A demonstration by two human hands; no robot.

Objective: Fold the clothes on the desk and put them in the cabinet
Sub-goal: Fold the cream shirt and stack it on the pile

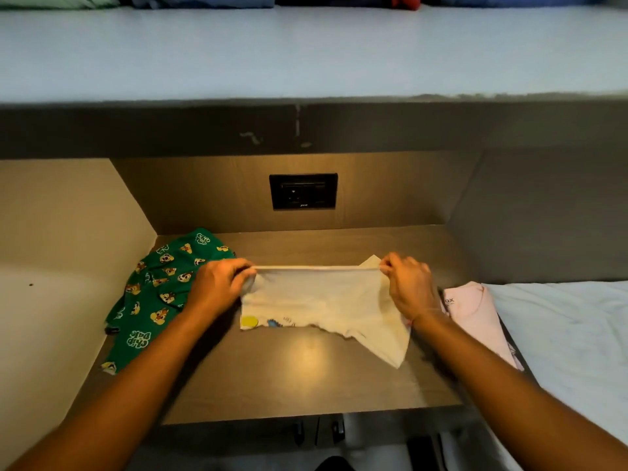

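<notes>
A small cream garment (323, 300) with a printed picture at its lower left hangs stretched just above the brown desk (299, 379). My left hand (217, 287) pinches its top left corner. My right hand (409, 283) pinches its top right corner, and the top edge is pulled taut between them. The lower part droops onto the desk, with one flap trailing to the lower right. A crumpled green garment (153, 294) with cartoon prints lies at the desk's left side. A pink garment (475, 317) lies at the desk's right edge.
A black wall socket (303, 191) sits in the back panel of the alcove. A white bed sheet (571, 331) borders the desk on the right. Above, a pale shelf (306, 52) carries folded clothes (200, 0) along its far edge. A beige side wall (61, 249) closes the left.
</notes>
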